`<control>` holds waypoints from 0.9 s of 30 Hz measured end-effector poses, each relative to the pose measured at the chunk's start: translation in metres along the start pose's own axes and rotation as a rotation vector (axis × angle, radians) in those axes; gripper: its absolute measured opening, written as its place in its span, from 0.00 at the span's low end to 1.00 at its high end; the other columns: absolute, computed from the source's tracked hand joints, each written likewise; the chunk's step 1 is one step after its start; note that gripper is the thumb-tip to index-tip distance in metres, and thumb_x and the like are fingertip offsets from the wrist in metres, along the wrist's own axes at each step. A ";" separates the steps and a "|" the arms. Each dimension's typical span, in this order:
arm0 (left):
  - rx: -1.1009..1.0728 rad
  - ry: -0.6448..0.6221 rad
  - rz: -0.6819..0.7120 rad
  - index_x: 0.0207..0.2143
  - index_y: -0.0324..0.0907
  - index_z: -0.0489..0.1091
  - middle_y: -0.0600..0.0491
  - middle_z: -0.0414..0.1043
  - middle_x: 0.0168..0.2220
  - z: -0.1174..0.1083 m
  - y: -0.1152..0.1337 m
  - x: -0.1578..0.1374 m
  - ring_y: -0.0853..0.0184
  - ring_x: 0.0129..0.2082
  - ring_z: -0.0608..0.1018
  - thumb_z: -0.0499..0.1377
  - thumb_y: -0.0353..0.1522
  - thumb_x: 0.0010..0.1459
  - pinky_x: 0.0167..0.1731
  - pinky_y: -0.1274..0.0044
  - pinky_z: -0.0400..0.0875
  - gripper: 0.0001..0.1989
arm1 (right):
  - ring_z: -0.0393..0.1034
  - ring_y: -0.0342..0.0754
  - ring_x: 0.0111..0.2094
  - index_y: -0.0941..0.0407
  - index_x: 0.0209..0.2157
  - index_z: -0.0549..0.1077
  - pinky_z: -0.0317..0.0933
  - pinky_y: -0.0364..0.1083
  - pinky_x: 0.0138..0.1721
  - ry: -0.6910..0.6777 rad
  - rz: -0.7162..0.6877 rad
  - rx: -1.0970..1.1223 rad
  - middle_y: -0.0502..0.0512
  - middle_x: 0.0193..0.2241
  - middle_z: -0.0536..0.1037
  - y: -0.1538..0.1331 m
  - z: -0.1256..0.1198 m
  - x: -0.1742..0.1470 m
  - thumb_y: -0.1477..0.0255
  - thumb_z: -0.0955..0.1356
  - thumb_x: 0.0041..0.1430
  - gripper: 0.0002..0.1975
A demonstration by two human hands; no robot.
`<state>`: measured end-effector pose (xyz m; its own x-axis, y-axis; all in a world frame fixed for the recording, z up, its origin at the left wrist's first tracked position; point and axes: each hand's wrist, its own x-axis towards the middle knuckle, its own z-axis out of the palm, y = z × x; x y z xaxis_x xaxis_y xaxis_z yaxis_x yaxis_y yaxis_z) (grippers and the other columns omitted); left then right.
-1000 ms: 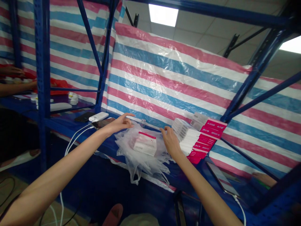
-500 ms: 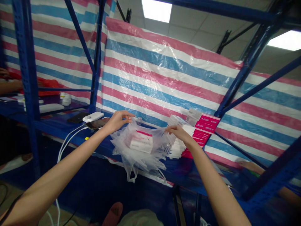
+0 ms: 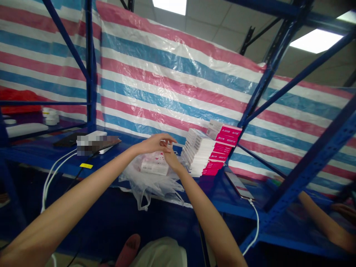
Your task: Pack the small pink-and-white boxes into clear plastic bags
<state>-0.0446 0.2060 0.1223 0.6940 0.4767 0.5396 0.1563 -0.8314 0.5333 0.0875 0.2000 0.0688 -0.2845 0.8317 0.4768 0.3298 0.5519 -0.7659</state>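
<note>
A thin, clear plastic bag [image 3: 148, 183] lies loosely spread at the shelf's front edge, its handle loops hanging over. Inside it sits a white box with pink print [image 3: 154, 167], lying flat. My left hand [image 3: 157, 144] is above the box, fingers bent over toward the right hand and closed on the bag's upper film. My right hand [image 3: 170, 157] meets it there, fingertips against those of the left and also closed on the film. The fingers partly cover each other, so the exact grip is hidden.
A tall stack of white and pink boxes [image 3: 214, 148] stands right of my hands. Phones and chargers with white cables lie left; another phone [image 3: 239, 185] charges at right. Blue posts [image 3: 91, 66] frame the shelf before a striped sheet [image 3: 167, 81]. Another person's arm [image 3: 324, 218] shows at right.
My hands were apart, each holding a side of the bag's opening; now they have come together above the box. The view has turned to the right.
</note>
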 end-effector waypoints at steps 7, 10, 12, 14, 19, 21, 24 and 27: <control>-0.038 0.091 -0.122 0.57 0.42 0.50 0.44 0.59 0.54 0.024 -0.034 -0.028 0.63 0.51 0.66 0.58 0.35 0.51 0.50 0.70 0.60 0.33 | 0.62 0.44 0.48 0.53 0.41 0.69 0.51 0.45 0.54 0.135 -0.131 0.009 0.53 0.43 0.70 0.004 -0.012 -0.009 0.60 0.53 0.62 0.19; -0.054 0.129 -0.204 0.50 0.39 0.61 0.46 0.67 0.48 0.023 -0.048 -0.031 0.62 0.48 0.68 0.54 0.33 0.51 0.48 0.71 0.60 0.22 | 0.61 0.44 0.46 0.52 0.38 0.69 0.52 0.45 0.53 0.139 -0.128 -0.017 0.52 0.41 0.69 0.008 -0.013 -0.011 0.59 0.54 0.62 0.18; -0.082 0.149 -0.268 0.36 0.38 0.69 0.49 0.72 0.38 0.021 -0.058 -0.029 0.61 0.42 0.71 0.54 0.34 0.49 0.45 0.72 0.62 0.13 | 0.63 0.45 0.43 0.53 0.36 0.68 0.55 0.45 0.49 0.138 -0.121 -0.002 0.52 0.38 0.70 0.010 -0.012 -0.012 0.57 0.53 0.62 0.19; -0.136 0.119 -0.316 0.23 0.38 0.69 0.52 0.72 0.27 0.019 -0.068 -0.026 0.63 0.33 0.72 0.53 0.36 0.47 0.40 0.73 0.64 0.11 | 0.64 0.45 0.38 0.54 0.34 0.68 0.58 0.45 0.44 0.119 -0.127 0.030 0.52 0.34 0.70 0.011 -0.011 -0.014 0.57 0.52 0.62 0.22; -0.385 0.150 -0.389 0.23 0.39 0.70 0.54 0.71 0.25 0.017 -0.081 -0.030 0.66 0.30 0.72 0.54 0.36 0.45 0.38 0.75 0.65 0.10 | 0.65 0.44 0.37 0.55 0.32 0.71 0.58 0.44 0.41 -0.058 -0.297 -0.368 0.53 0.39 0.66 0.007 -0.013 -0.022 0.62 0.51 0.65 0.23; -0.540 0.170 -0.461 0.26 0.38 0.71 0.53 0.72 0.26 0.016 -0.082 -0.034 0.65 0.31 0.73 0.56 0.36 0.44 0.38 0.74 0.66 0.11 | 0.65 0.44 0.34 0.55 0.36 0.71 0.58 0.44 0.38 -0.106 -0.316 -0.724 0.54 0.42 0.65 0.006 -0.015 -0.025 0.65 0.53 0.65 0.18; -0.622 0.152 -0.540 0.26 0.37 0.72 0.49 0.73 0.27 0.015 -0.083 -0.035 0.62 0.31 0.74 0.54 0.42 0.48 0.36 0.72 0.67 0.17 | 0.64 0.46 0.33 0.56 0.41 0.69 0.58 0.46 0.35 -0.075 -0.279 -1.117 0.57 0.42 0.67 0.004 -0.016 -0.025 0.72 0.54 0.63 0.15; -0.467 0.163 -0.497 0.24 0.38 0.72 0.50 0.74 0.26 0.015 -0.089 -0.031 0.62 0.30 0.74 0.54 0.46 0.48 0.37 0.73 0.66 0.20 | 0.63 0.48 0.35 0.58 0.42 0.68 0.58 0.47 0.35 -0.029 -0.266 -1.301 0.61 0.42 0.68 0.003 -0.010 -0.022 0.77 0.54 0.62 0.14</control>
<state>-0.0692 0.2612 0.0483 0.4988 0.8355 0.2306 0.0845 -0.3116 0.9464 0.1042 0.1838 0.0603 -0.4879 0.6970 0.5256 0.8722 0.3655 0.3250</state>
